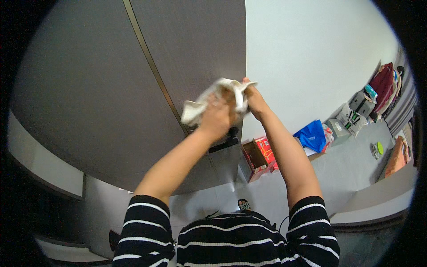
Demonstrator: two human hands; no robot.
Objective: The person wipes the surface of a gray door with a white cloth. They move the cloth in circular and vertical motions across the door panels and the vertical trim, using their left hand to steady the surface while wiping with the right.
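A white cloth [195, 112] is bunched between my two hands, in front of the dark grey wood-grain panels [195, 40]. My left hand [216, 119] is on its near side, fingers smeared by motion but bent against the fabric. At the cloth's right end my right hand [255, 100] is closed on it, thumb upward. A brownish patch shows among the folds between the hands; I cannot make out what it is. Part of each hand's fingers is hidden by the cloth.
A gold strip [149, 58] runs between the panels, with a white wall [311, 58] to their right. Below my hands is a black object [223, 145]. An open red box [254, 155], a blue bag [311, 136] and a clear bin [338, 130] line the wall's foot.
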